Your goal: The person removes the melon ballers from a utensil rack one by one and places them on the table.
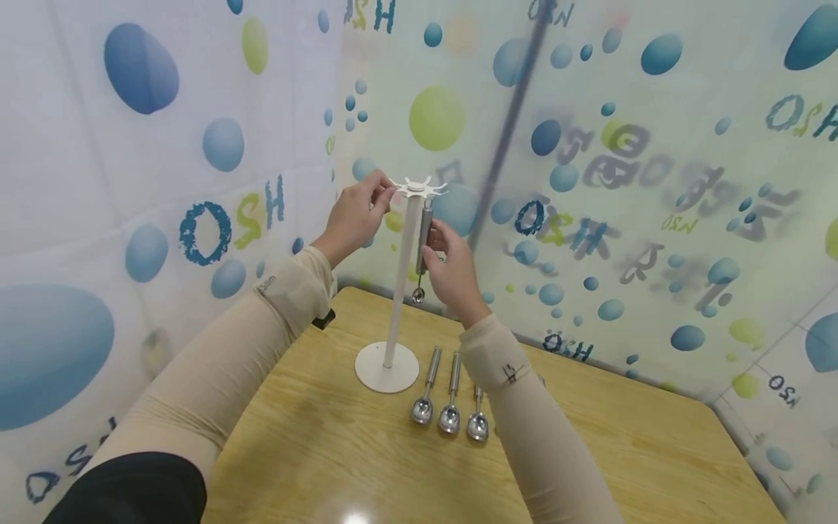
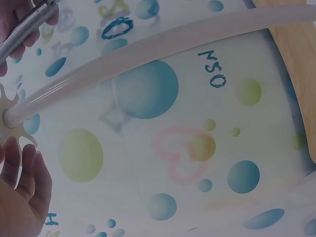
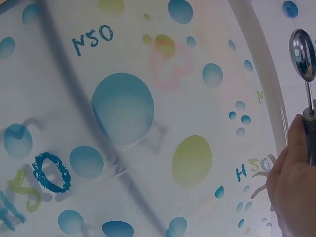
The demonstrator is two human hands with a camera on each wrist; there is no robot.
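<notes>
A white hanging stand [image 1: 398, 291] rises from a round base on the table, topped by a ring of curved hooks [image 1: 415, 188]. My left hand [image 1: 358, 213] pinches one hook on the ring's left side. In the left wrist view, my left fingertips [image 2: 28, 163] meet the hook's edge. On the right, my right hand [image 1: 452, 263] grips the grey handle of a melon baller [image 1: 425, 236] between thumb and fingers. It hangs nearly upright, its small bowl downward and its top end just under a hook; whether it is hooked on, I cannot tell.
Three metal scoops [image 1: 449, 418] lie side by side on the wooden table [image 1: 340, 451], right of the base, handles pointing away. My right sleeve [image 1: 537, 429] covers part of the table beside them. Patterned cloth walls [image 1: 622, 182] enclose the back and left.
</notes>
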